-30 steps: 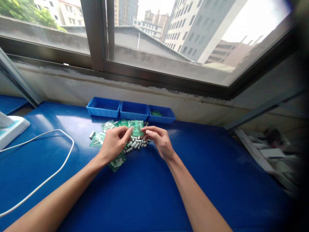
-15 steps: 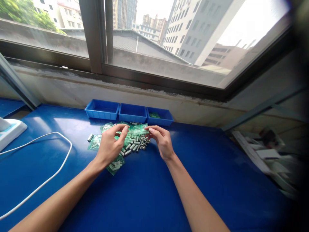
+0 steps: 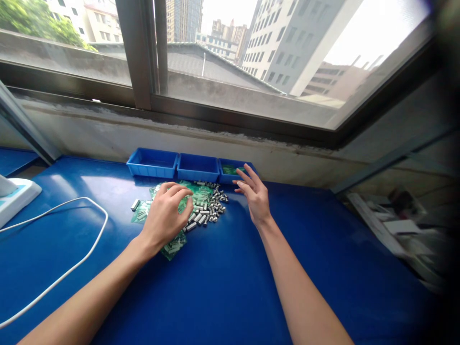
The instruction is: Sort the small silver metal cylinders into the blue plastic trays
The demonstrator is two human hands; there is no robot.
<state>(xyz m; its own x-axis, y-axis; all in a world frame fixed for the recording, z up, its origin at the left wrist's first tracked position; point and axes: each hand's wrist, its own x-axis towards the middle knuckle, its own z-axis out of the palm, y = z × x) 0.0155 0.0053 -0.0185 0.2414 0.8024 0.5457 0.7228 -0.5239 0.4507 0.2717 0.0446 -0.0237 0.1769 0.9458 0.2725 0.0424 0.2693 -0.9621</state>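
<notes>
Your left hand point(image 3: 168, 213) curves over the green packets point(image 3: 201, 192) and loose metal pieces point(image 3: 215, 206) on the tabletop point(image 3: 230, 287), its fingers spread. Your right hand point(image 3: 256, 195) has its fingers spread too, near the right blue bin point(image 3: 225, 178), which holds green packets.

White power strip point(image 3: 17, 197) cut off at left edge, items on right-hand shelf point(image 3: 398, 225) blurred, bagged pieces point(image 3: 174, 245) partly hidden by left hand point(image 3: 168, 211)
</notes>
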